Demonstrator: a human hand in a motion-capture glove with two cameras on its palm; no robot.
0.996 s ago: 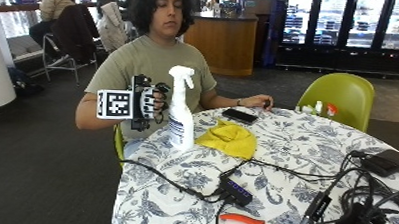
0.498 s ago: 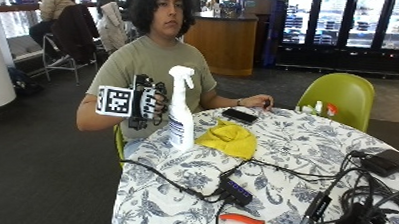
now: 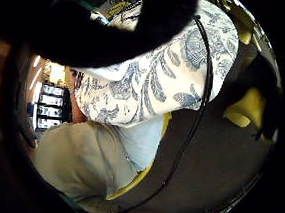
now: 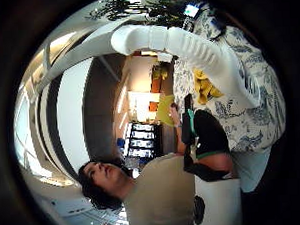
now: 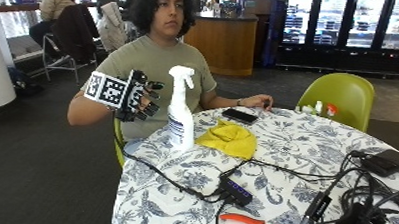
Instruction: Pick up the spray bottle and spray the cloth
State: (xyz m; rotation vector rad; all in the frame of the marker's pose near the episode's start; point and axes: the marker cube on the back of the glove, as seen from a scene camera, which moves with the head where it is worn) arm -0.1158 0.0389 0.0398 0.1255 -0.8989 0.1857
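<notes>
Grip [image 5: 139, 96] empty: the gloved right hand is raised beside the spray bottle [image 5: 180, 109], fingers spread and apparently clear of it, though the gap is hard to judge. Bottle upright near the edge of the surface [image 5: 298, 145], just beside the yellow cloth [image 5: 230, 138]. Bare hand [image 5: 256, 100] rests by 1 phone [image 5: 239, 116].

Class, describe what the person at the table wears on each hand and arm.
The right hand wears a black glove with strapped fingers. The left hand is bare, with a thin band at the wrist. Both arms show short olive T-shirt sleeves.
</notes>
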